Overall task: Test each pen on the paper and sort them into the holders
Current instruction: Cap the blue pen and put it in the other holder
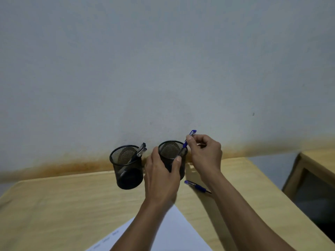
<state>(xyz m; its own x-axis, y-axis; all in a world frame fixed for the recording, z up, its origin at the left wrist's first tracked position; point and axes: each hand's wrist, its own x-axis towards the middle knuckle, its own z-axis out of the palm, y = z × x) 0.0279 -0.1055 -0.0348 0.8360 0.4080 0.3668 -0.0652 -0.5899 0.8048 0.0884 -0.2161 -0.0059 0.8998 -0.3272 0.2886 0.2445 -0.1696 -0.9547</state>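
The right hand (204, 153) pinches a blue pen (186, 142) tilted tip-down over the right holder (172, 158), which the left hand (163, 176) grips steady.

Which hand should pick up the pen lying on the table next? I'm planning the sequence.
Right hand, probably: the loose pen lies just beneath its wrist, while the left hand grips the right holder.

The two mesh holders (126, 167) (172, 156) stand almost touching against the wall (163, 69), leaving no gap between. A loose pen (196, 186) lies just right; the tabletop (54, 205) left stays open.
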